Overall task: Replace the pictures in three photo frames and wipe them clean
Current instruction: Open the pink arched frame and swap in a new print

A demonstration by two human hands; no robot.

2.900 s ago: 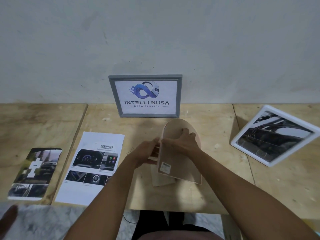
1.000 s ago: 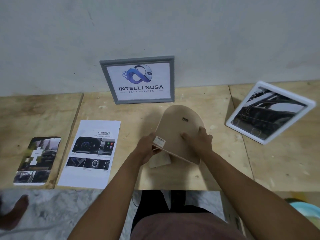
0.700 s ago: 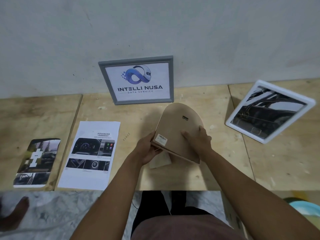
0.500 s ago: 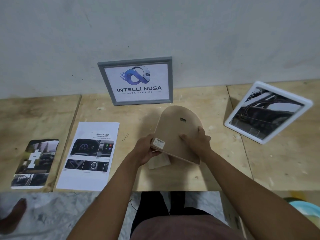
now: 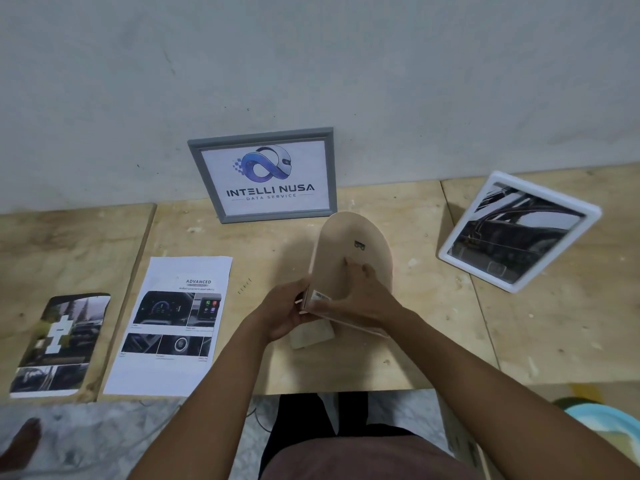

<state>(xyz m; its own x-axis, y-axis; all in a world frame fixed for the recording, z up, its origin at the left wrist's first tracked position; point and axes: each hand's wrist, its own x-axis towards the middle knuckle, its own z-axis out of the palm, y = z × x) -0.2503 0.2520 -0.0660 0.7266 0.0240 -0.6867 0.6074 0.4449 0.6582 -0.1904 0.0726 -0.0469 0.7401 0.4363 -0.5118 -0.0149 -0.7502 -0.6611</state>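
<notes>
1. Hands hold arched frame (image 5: 346, 237) just in front of grey frame (image 5: 263, 136), back up — long axis toward it.
2. Left hand (image 5: 280, 313) fingers pinch its left edge; right hand (image 5: 360, 299) fingers, curled, press its back.

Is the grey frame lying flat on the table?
No, the grey frame stands upright at the back of the table, by the wall.

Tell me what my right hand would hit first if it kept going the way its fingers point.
The right hand holds the arched frame by its back. Past its edge it would probably meet the grey logo frame by the wall; depth is unclear.
</notes>
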